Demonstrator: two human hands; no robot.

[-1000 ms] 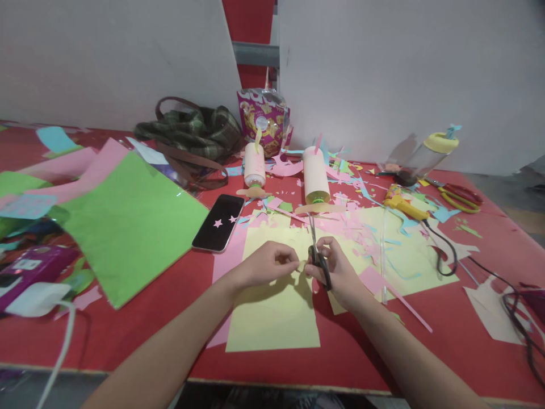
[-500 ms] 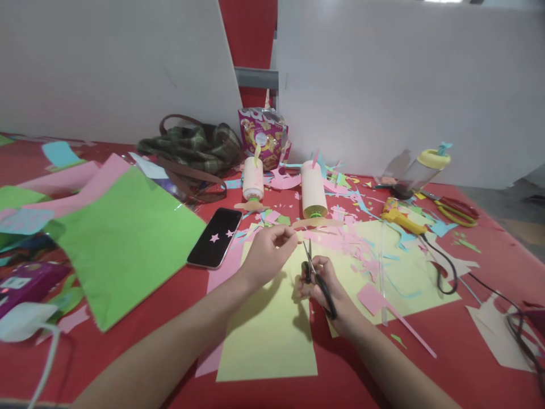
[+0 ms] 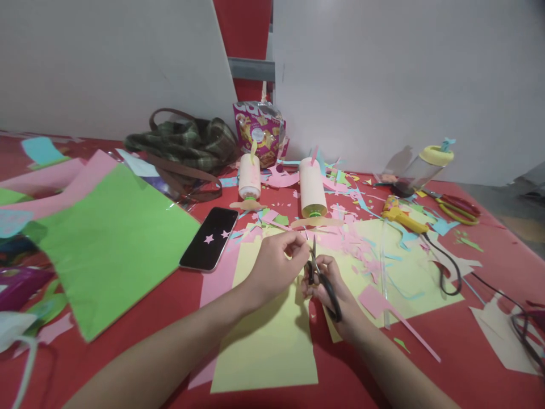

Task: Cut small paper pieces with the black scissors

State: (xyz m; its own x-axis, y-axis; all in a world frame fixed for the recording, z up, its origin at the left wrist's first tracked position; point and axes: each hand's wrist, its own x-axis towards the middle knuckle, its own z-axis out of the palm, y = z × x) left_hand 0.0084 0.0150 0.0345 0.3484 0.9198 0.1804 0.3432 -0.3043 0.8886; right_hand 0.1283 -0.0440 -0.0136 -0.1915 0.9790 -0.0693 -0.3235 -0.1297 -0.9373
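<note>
My right hand [image 3: 326, 284] has its fingers through the handles of black-handled scissors [image 3: 327, 292], whose blades point away from me and look nearly closed. My left hand [image 3: 281, 261] is pinched beside the blades. At its fingertips is a tiny bit of pale paper, mostly hidden by the fingers. Both hands are over a yellow sheet of paper [image 3: 268, 358] lying on a pink sheet [image 3: 210, 318]. Left of my left hand lies a phone [image 3: 204, 250] with two small pink paper stars [image 3: 208, 239] on its screen.
Two cream paper rolls [image 3: 313, 184] stand ahead among paper scraps. A yellow glue gun [image 3: 404, 218], pliers [image 3: 457, 210] and a clear yellow-topped container [image 3: 426, 167] are on the right. A green sheet [image 3: 114, 244] spreads left; a plaid bag [image 3: 191, 142] and snack packet [image 3: 259, 133] lie behind.
The scissor blades, spread apart before, have come together. My left hand has moved right, closer to them. The view has shifted slightly.
</note>
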